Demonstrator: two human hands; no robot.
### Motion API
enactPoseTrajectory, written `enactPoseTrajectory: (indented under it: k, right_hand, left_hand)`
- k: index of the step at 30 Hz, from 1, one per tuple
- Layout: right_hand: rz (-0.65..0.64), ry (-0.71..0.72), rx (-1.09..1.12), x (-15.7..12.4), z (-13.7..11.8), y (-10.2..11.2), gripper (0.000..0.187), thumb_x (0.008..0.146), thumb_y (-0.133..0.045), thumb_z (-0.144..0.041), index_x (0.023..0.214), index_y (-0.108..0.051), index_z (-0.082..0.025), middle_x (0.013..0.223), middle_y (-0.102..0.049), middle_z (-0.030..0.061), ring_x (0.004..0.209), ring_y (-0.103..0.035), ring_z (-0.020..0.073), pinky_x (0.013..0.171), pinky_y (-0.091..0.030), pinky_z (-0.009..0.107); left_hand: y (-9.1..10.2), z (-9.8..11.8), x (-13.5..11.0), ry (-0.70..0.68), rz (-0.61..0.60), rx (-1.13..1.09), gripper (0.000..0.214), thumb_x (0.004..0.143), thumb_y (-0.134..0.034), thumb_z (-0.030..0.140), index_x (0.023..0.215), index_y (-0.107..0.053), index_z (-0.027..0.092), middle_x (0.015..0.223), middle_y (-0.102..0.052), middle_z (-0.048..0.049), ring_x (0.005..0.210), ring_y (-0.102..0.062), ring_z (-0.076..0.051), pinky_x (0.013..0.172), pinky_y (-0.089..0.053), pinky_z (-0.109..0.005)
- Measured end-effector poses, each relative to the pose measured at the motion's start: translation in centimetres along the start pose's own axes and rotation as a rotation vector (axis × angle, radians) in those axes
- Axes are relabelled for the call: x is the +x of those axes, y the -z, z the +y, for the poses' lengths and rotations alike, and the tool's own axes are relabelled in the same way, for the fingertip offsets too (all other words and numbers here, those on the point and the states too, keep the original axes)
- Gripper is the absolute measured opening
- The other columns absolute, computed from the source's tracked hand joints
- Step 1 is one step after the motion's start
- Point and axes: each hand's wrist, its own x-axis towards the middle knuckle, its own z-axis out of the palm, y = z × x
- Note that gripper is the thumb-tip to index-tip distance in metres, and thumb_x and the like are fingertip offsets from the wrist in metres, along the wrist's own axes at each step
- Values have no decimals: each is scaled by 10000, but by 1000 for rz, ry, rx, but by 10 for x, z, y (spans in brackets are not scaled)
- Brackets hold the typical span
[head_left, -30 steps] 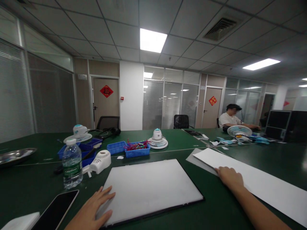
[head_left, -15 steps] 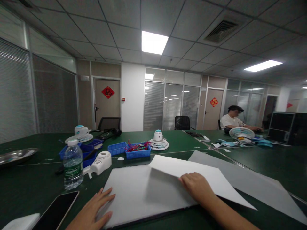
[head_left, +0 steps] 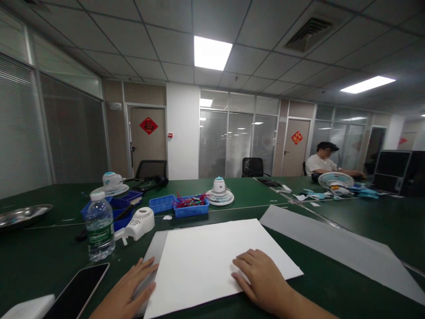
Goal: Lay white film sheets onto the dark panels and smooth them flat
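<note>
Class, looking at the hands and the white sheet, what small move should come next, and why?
Probably the right hand, spread on the white sheet, should slide it slightly left: a strip of the grey panel beneath shows along the left side, beside the left hand.

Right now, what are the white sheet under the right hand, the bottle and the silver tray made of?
The white sheet looks like matte paper or thin card: flat, with no shine. The bottle seems to be clear, glossy plastic, because you can see through it. The silver tray is probably polished metal, since it gleams.
</note>
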Motion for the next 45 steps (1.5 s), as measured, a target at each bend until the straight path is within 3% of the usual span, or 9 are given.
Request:
enactPoseTrajectory:
  k: [5,17,23,26,29,31,34,38,45]
  right_hand:
    - [-92,53,59,1,-1,-2,332,970,-465,-456,1011,-702,-227,1029,-724,65,965,-618,242,870,-436,387]
    - [-333,190,298,1,-9,25,737,909,-465,-688,1502,-444,-251,1549,-439,137,1380,-432,371,1132,-317,561]
    - [-216,253,318,2,13,8,670,921,-502,-622,1504,-431,-298,1518,-494,89,1373,-465,297,1141,-334,497]
    - [-66,45,167,4,66,-5,577,966,-451,-525,1491,-455,-287,1491,-526,82,1361,-476,270,1147,-328,475]
    - [-20,-399,-118,-6,135,-6,589,943,-462,-474,1499,-443,-280,1556,-447,55,1431,-385,231,1189,-257,407]
    - [-15,-587,-194,-20,174,0,675,897,-512,-476,1499,-443,-180,1581,-385,148,1463,-325,307,1182,-244,485]
    - [-37,-789,-224,-44,209,13,684,870,-492,-578,1335,-612,-91,1411,-535,285,1315,-489,451,1001,-394,634]
    - [-65,-814,-210,-56,215,17,543,919,-424,-548,1049,-746,-131,1079,-716,240,1023,-677,401,790,-500,512]
    - [6,-639,-270,-28,180,10,462,1012,-284,-324,934,-708,-158,954,-732,195,872,-705,321,723,-442,406]
  left_hand:
    - [1,2,1,10,-8,-1,563,960,-417,572,1464,-487,331,1581,-407,17,1474,-313,-303,1170,-294,-532]
    - [-5,-9,1,-63,24,18,569,898,-549,561,1438,-503,387,1559,-436,33,1458,-352,-316,1160,-321,-538]
    - [-11,-19,1,-87,26,27,549,912,-543,532,1441,-495,392,1571,-416,37,1468,-332,-314,1167,-312,-542]
    - [-11,-15,1,-52,30,24,585,930,-503,547,1481,-435,363,1574,-407,31,1471,-323,-304,1170,-308,-532]
    - [-9,-9,0,-22,38,16,575,941,-477,550,1477,-449,341,1554,-438,28,1461,-345,-302,1169,-311,-530]
    - [-6,-6,-1,-25,43,10,550,944,-472,546,1451,-495,332,1534,-469,24,1450,-366,-305,1170,-311,-533]
    - [0,-2,-3,-25,55,-3,522,942,-475,542,1414,-548,331,1510,-503,14,1433,-396,-319,1166,-323,-550]
    - [7,6,-7,-3,34,-1,506,943,-461,548,1396,-570,352,1508,-509,29,1438,-390,-315,1172,-325,-545]
    - [9,9,-8,-3,69,8,470,935,-486,509,1349,-626,336,1472,-554,22,1414,-437,-316,1162,-349,-539]
